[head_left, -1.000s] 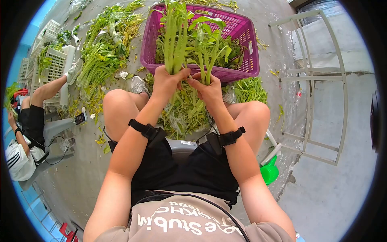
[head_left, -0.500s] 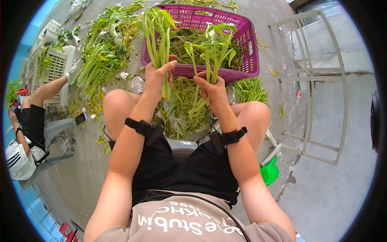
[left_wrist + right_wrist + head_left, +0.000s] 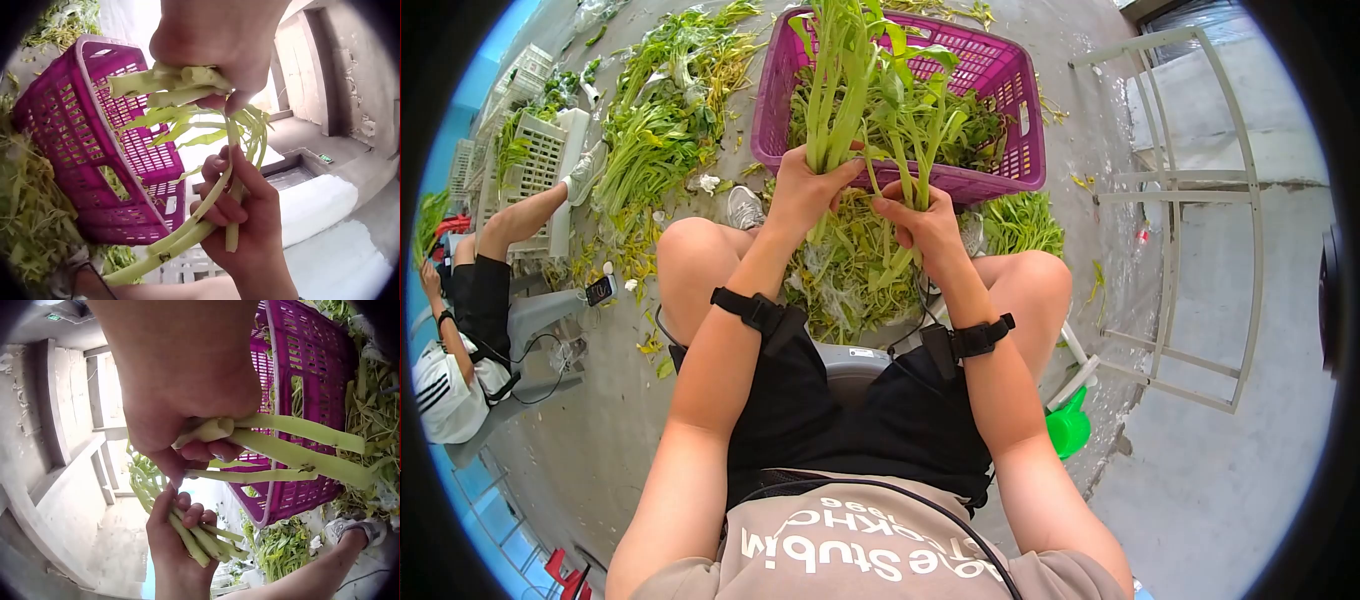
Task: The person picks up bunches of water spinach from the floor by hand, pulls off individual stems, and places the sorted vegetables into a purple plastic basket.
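Gripping smooth, thick, tubular stalks (image 3: 833, 130) in the left hand (image 3: 802, 190), by the near rim of the latticed purple plastic crate (image 3: 990, 183); grasping thinner, leafy stems (image 3: 919, 165) in the right hand (image 3: 928, 222), by that same rim. With limp, tangled greens (image 3: 840, 280) heaped before the crate.

Your shirt (image 3: 870, 545), at the bottom of the head view, carries upside-down white print (image 3: 888, 572): "1996", "STOCKHO" and a larger line containing "Stu". Right of centre in your left wrist view, the green sign (image 3: 325, 158) is too small to read.
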`<act>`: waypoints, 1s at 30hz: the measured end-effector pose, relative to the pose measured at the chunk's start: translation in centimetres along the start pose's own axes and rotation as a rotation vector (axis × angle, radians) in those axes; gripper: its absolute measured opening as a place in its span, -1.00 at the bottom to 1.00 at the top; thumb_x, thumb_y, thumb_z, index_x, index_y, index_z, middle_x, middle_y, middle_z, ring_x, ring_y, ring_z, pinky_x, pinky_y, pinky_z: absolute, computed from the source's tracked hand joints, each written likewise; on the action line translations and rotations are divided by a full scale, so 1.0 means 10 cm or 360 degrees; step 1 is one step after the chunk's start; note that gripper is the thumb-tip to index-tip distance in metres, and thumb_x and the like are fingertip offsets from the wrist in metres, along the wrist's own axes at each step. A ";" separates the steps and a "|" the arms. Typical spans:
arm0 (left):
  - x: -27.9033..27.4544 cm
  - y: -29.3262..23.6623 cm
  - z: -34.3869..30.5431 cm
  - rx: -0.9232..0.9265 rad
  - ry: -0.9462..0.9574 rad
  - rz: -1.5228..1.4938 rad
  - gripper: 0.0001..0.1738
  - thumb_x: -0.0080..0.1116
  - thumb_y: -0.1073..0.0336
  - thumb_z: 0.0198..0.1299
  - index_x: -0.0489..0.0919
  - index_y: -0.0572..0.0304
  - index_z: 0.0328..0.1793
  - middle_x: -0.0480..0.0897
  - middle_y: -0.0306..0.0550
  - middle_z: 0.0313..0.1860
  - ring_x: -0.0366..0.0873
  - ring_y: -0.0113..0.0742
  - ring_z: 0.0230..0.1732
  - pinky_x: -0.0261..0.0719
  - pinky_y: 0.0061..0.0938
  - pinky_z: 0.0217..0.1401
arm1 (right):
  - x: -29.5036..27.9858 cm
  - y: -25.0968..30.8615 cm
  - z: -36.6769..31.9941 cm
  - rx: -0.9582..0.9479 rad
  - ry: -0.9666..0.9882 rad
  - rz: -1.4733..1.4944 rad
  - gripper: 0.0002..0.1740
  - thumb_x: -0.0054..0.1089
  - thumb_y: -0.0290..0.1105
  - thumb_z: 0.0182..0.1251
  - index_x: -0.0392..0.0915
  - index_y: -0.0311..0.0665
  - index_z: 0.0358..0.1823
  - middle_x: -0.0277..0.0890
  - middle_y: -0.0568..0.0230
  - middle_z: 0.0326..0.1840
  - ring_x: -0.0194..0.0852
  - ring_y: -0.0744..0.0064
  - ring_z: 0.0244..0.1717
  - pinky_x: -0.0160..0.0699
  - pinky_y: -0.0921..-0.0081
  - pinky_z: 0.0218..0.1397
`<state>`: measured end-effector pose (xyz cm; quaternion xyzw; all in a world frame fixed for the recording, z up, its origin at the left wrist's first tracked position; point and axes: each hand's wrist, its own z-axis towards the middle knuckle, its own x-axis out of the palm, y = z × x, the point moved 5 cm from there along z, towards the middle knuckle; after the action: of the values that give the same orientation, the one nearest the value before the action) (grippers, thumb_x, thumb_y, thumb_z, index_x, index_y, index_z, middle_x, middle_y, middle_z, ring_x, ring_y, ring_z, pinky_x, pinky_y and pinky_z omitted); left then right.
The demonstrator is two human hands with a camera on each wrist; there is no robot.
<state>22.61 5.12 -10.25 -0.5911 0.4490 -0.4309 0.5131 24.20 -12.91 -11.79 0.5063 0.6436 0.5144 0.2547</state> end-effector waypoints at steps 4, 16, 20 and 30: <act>0.01 -0.03 -0.02 -0.0035 -0.0011 0.0162 -0.71 0.39 0.32 0.24 0.71 0.33 0.02 0.62 -0.26 -0.54 0.43 -0.58 -0.68 0.36 -0.58 -0.66 | -0.01 0.00 -0.01 0.0000 -0.0023 0.0005 -0.76 0.53 -0.40 0.18 0.63 -0.30 -0.21 0.48 0.48 -0.54 0.25 0.69 -0.71 0.14 0.66 -0.63; -0.01 0.02 0.00 -0.0001 -0.0044 0.0183 -0.78 0.37 0.30 0.24 0.69 0.35 -0.16 0.57 -0.26 -0.61 0.46 -0.55 -0.69 0.38 -0.56 -0.68 | -0.01 0.00 0.00 0.0029 0.0019 -0.0081 -0.78 0.51 -0.39 0.20 0.63 -0.27 -0.22 0.43 0.50 -0.55 0.25 0.70 -0.69 0.17 0.67 -0.60; -0.02 0.02 -0.01 0.0035 -0.0067 0.0213 -0.84 0.34 0.34 0.25 0.68 0.31 -0.19 0.59 -0.28 -0.57 0.45 -0.57 -0.69 0.36 -0.59 -0.67 | -0.01 0.00 0.00 0.0030 0.0018 -0.0095 -0.77 0.52 -0.38 0.20 0.63 -0.27 -0.22 0.42 0.50 -0.55 0.25 0.70 -0.69 0.18 0.67 -0.60; -0.39 -0.06 0.07 0.0094 -0.0540 0.0210 -0.81 0.34 0.32 0.23 0.68 0.34 -0.30 0.58 -0.22 -0.63 0.42 -0.53 -0.70 0.37 -0.51 -0.59 | -0.01 0.02 -0.03 0.0034 0.0116 0.0103 -0.78 0.48 -0.39 0.22 0.62 -0.32 -0.22 0.44 0.45 -0.57 0.24 0.67 -0.71 0.15 0.63 -0.62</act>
<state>22.42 9.09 -9.88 -0.6093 0.3810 -0.3035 0.6257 24.07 -13.19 -11.50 0.5104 0.6412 0.5336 0.2089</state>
